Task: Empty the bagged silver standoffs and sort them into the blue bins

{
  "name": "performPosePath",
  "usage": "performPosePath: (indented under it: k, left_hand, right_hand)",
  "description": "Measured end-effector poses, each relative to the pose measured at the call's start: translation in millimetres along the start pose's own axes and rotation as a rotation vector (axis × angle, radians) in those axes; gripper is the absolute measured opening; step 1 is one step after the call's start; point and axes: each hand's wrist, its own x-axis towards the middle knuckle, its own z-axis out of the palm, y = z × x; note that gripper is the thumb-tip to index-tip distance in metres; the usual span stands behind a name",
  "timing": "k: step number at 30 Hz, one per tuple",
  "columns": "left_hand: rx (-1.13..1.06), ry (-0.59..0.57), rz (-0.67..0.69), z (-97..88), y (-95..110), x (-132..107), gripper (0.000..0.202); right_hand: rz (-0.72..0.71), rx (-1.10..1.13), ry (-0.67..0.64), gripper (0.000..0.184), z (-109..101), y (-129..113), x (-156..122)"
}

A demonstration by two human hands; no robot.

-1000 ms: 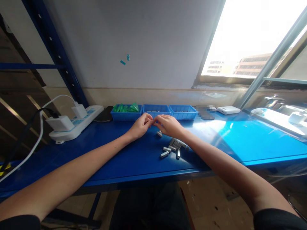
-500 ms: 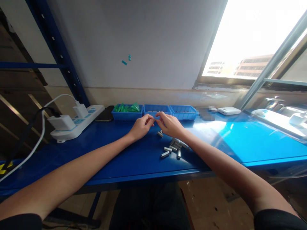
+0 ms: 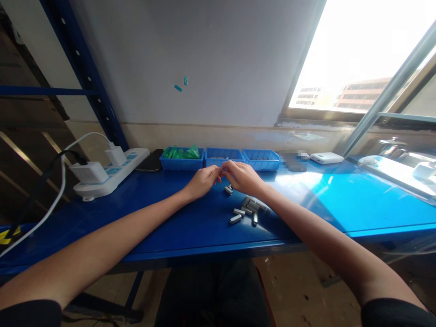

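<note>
My left hand (image 3: 204,181) and my right hand (image 3: 241,176) meet above the blue table, fingertips pinched together. Between them is something small and dark that I cannot make out; the fingers hide most of it. Just below the fingers lie one or two short silver metal pieces (image 3: 228,190). Closer to me, partly beside my right wrist, is a loose pile of several similar silver metal pieces (image 3: 251,205). Behind my hands stands the middle blue bin (image 3: 214,161), with small parts low inside it.
Left of the middle bin is a blue bin (image 3: 182,165) of green plastic bags, and to its right another blue bin (image 3: 260,164). A dark phone (image 3: 150,161) and a white power strip (image 3: 98,186) with plugs lie left. A white box-shaped device (image 3: 326,157) rests at right.
My right fingers have closed in toward my left fingertips, so both hands now pinch together. The metal pieces stay where they were; the view has shifted slightly.
</note>
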Motion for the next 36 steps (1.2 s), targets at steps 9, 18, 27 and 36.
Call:
performPosePath:
  k: [9,18,27,36]
  left_hand:
    - [0.276,-0.217,0.251,4.0,-7.6,-1.0,0.034]
    - [0.386,-0.185,0.151,-1.5,-11.4,1.2,0.01]
    - [-0.186,-0.01,-0.018,-1.9,-22.6,5.7,0.03]
    - [-0.222,0.004,-0.03,-0.9,-15.4,4.2,0.022]
  right_hand:
    - [0.601,-0.319,0.301,0.029,-28.9,68.4,-10.9]
    - [0.456,-0.143,0.125,0.024,-21.8,60.0,-10.8]
    - [-0.031,0.009,-0.1,0.012,6.9,1.2,-1.8]
    - [0.083,-0.102,-0.078,0.024,5.6,5.6,-0.7]
